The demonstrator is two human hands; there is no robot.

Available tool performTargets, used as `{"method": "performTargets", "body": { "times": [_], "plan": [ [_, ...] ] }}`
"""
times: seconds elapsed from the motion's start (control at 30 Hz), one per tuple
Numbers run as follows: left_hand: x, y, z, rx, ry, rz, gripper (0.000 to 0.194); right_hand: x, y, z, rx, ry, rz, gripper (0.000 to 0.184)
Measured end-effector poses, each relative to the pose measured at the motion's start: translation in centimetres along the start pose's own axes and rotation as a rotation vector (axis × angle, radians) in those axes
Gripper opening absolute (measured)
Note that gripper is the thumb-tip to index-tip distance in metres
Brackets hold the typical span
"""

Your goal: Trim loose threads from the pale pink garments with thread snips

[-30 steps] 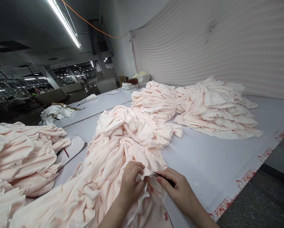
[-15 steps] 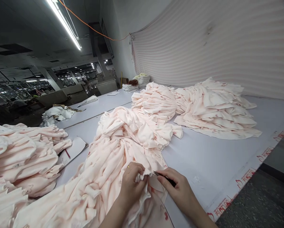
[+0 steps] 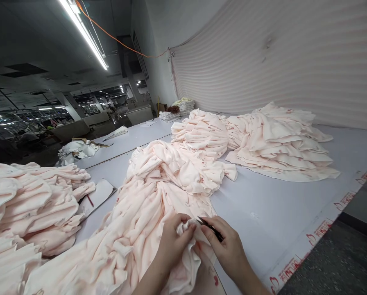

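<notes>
My left hand (image 3: 175,237) pinches a bunched edge of pale pink printed fabric (image 3: 188,256) between thumb and fingers. Dark thread snips (image 3: 212,229) lie in my right hand (image 3: 229,250), closed around them, with the pointed tips directed left at the fabric edge beside my left fingers. Whether the blades touch the cloth I cannot tell. The held piece runs into a large gathered heap of the same soft fabric (image 3: 143,200), which spreads across the table under and beyond my hands.
More pink fabric is piled at the left (image 3: 32,200) and at the back right (image 3: 282,143). A clipboard-like pad (image 3: 99,196) with a dark red pen lies on the pale table (image 3: 257,205). Folded cloth stacks (image 3: 185,105) stand at the far end. A striped sheet (image 3: 248,69) hangs along the wall.
My left hand has turned slightly and gathered the fabric edge more tightly. My right hand with the snips has shifted a little left. The view has tilted slightly.
</notes>
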State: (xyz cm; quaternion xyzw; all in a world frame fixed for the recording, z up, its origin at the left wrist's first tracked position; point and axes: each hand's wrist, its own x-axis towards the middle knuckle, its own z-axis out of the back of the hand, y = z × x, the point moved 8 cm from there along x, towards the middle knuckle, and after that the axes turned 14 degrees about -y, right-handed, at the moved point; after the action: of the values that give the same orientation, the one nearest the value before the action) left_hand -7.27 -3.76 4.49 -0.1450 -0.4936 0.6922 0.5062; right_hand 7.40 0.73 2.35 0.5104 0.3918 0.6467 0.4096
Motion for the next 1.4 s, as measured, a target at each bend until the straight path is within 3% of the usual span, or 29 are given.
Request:
{"method": "performTargets", "body": {
  "times": [0.13,0.33,0.53,0.67,0.87,1.17,1.4],
  "plan": [
    [0.2,0.7,-0.3,-0.141,0.059,0.193,0.026,-0.1,-0.4,-0.9,0.131,-0.074,-0.097,0.026],
    [-0.3,0.6,-0.2,-0.175,0.114,0.177,0.028,0.6,0.4,-2.6,0.177,-0.064,0.021,0.017],
    [-0.4,0.1,0.1,-0.053,0.073,0.137,0.021,1.2,0.2,-2.9,0.101,-0.082,0.011,0.024],
    [-0.3,0.1,0.3,-0.102,0.002,0.179,0.015,2.0,-0.1,-2.6,0.170,-0.072,-0.106,0.022],
    [-0.7,1.3,1.0,-0.268,-0.138,0.278,0.018,1.0,1.0,-1.3,0.070,0.090,-0.037,0.021],
    [-1.1,-1.2,0.5,-0.087,-0.077,0.066,0.017,0.8,0.9,-1.9,0.078,0.151,-0.056,0.021],
    [-1.0,-0.7,0.3,-0.046,-0.039,-0.007,0.018,1.0,0.2,-1.5,0.140,0.195,-0.148,0.024]
  ]
}}
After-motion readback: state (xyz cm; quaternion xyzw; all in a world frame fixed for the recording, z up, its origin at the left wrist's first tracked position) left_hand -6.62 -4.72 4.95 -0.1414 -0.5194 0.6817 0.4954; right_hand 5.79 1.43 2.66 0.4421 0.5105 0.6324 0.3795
